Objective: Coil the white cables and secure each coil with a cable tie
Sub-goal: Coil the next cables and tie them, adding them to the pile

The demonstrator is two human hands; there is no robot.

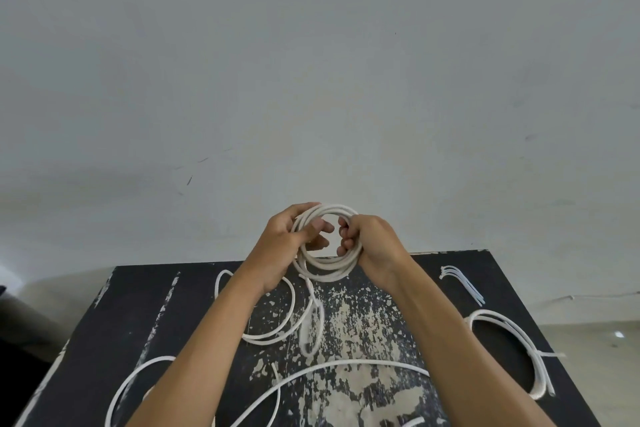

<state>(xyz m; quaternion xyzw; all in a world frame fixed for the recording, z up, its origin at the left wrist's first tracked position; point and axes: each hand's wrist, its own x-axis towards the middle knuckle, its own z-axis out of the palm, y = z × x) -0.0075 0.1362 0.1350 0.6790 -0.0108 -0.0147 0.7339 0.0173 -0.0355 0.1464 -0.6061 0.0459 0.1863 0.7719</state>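
Both hands clamp the white cable coil [325,241] above the table's [145,308] far edge: left hand [289,243] on one side, right hand [369,246] opposite. Tail seemingly trails to loose cable [277,333] below. Risk: loosened grip springs loops open; cable ties [462,284] lie well apart, right

Two bare forearms, no sleeves, left hand [289,243] and right hand [370,246] ungloved, no rings, no watch
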